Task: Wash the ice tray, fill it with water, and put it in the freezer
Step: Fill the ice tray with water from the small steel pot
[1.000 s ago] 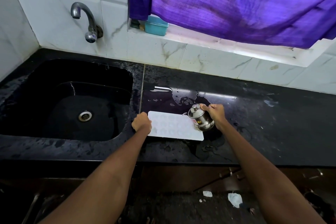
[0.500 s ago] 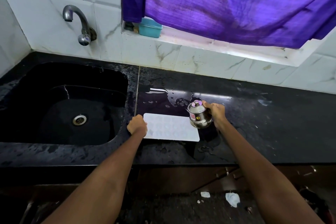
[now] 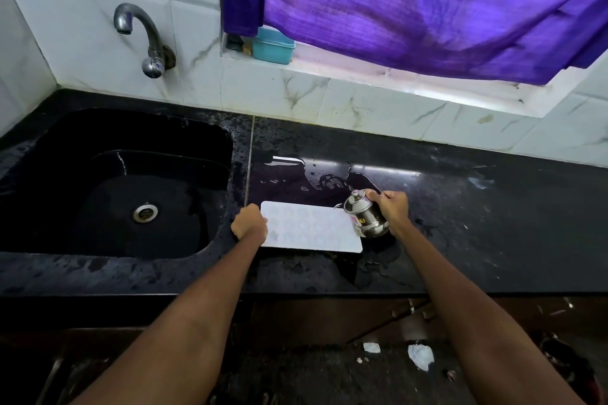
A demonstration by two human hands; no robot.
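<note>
The white ice tray (image 3: 312, 227) lay flat on the wet black bench (image 3: 460, 223), just right of the sink (image 3: 115, 181) and near the bench's front edge. The left hand (image 3: 249, 223) held the tray's left end, its grip curled round that edge. The right hand (image 3: 390, 207) gripped a small steel pot (image 3: 363, 215) by its handle, fingers wrapped tight; the pot was tilted with its spout toward the tray's right end, its lid on, its base at the tray's right edge. Whether water was running from the spout could not be told. A puddle (image 3: 329, 179) spread on the bench behind the tray.

A steel tap (image 3: 144, 39) stuck out from the tiled wall above the sink's back edge. A teal box (image 3: 273, 46) sat on the window ledge behind the bench, partly under a purple curtain (image 3: 427, 3). Scraps of white paper (image 3: 419, 355) lay on the floor below the bench's front edge.
</note>
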